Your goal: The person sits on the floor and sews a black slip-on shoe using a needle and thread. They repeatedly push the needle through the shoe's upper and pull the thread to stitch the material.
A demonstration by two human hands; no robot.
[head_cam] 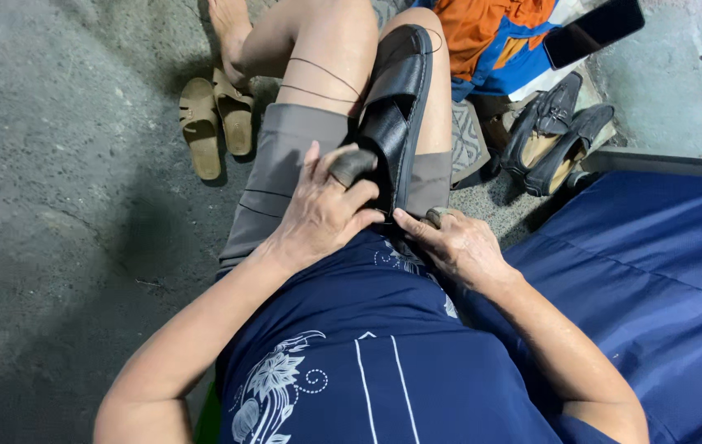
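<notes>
A black leather sandal lies lengthwise between my knees, its sole edge turned to the right. My left hand grips its near end, one finger capped with a dark covering. Touching the sandal's near edge from the right, my right hand pinches something small that I cannot make out. Thin thread runs across my left thigh towards the sandal.
A pair of tan sandals lies on the concrete floor at the left. Two black loafers rest at the right, with orange and blue cloth and a dark phone beyond. A blue padded surface fills the right side.
</notes>
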